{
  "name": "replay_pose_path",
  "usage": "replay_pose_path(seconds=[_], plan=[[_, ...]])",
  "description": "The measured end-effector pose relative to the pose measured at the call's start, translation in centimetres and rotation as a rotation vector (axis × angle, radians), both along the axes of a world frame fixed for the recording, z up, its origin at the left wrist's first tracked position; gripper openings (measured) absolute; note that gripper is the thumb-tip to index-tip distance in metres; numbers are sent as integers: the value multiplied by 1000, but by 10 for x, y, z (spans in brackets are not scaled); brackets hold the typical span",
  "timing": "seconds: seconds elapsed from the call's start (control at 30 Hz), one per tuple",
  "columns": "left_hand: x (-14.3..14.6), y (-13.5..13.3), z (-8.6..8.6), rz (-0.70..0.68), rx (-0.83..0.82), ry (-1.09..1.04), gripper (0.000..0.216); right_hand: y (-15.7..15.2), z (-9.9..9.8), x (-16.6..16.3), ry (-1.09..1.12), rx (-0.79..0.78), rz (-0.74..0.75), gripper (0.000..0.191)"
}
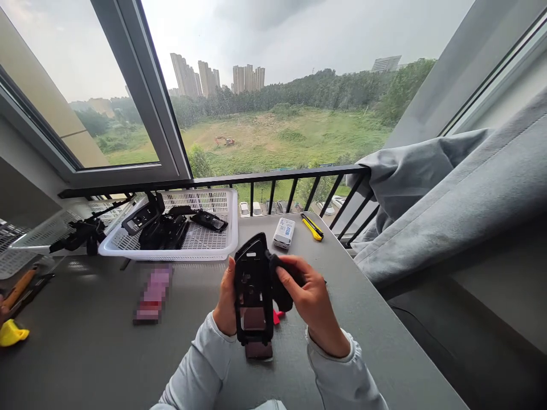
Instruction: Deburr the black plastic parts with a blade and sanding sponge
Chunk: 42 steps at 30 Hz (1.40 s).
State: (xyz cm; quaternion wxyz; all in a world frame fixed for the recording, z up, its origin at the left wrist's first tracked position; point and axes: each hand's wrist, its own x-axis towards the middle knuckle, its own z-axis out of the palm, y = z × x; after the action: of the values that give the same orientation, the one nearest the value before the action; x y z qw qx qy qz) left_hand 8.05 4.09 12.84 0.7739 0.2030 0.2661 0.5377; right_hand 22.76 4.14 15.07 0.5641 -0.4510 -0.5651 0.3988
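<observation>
My left hand (226,302) grips the left side of a black plastic housing (243,290), which stands nearly upright with openings through its middle. In my right hand (310,296) is a dark, soft-looking piece like a black cloth (280,287), pinched between thumb and fingers and pressed to the housing's right edge. Fingers at the back of both things are hidden. Below the housing a dark maroon flat piece (258,350) lies on the table, partly covered by it. A small red object (277,316) shows just behind the cloth.
A white basket (233,228) with several black plastic parts stands at the back left. Beyond the housing are a white box (284,233) and a yellow utility knife (313,226). A blurred pink item (154,293) and yellow object (12,333) lie leftward. Railing (277,175) borders the table (363,353).
</observation>
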Motion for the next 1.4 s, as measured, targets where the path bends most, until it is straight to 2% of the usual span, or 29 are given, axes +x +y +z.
replay_pose_path(seconds=[0.1, 0.23, 0.37, 0.47, 0.53, 0.63, 0.73, 0.9, 1.03, 1.1, 1.23, 1.4], plan=[[-1, 0, 2, -12, 5, -18, 61, 1, -2, -5, -23, 44, -87, 15], [-2, 1, 4, 69, 38, 3, 60, -1, -1, -7, -221, 142, 42, 11], [-2, 1, 0, 91, 34, 49, 59, -2, 1, 1, -291, 101, 79, 12], [-3, 0, -3, -34, -9, 13, 64, -3, 2, 5, -254, 32, 131, 11], [-4, 0, -3, -79, -22, -2, 63, -3, 3, 4, -199, 43, 97, 11], [-5, 0, -2, -17, -7, 19, 55, -4, 4, 0, -183, 103, 15, 11], [-5, -2, -1, 77, -24, 54, 56, -5, 4, -1, -223, 70, 80, 12], [-8, -3, -3, 16, -49, -19, 62, -5, 4, 3, -56, -78, 182, 18], [-12, 2, -9, 18, -65, -124, 45, -3, 2, 0, 123, -66, -20, 24], [-12, 3, -11, 14, -80, -142, 41, -3, 2, -2, 130, -24, -62, 20], [-11, 3, -11, 49, -71, -118, 42, -7, 1, -3, 5, 113, 19, 7], [-9, -2, -1, 24, -85, -27, 53, -8, 0, -8, -157, 297, -171, 12]])
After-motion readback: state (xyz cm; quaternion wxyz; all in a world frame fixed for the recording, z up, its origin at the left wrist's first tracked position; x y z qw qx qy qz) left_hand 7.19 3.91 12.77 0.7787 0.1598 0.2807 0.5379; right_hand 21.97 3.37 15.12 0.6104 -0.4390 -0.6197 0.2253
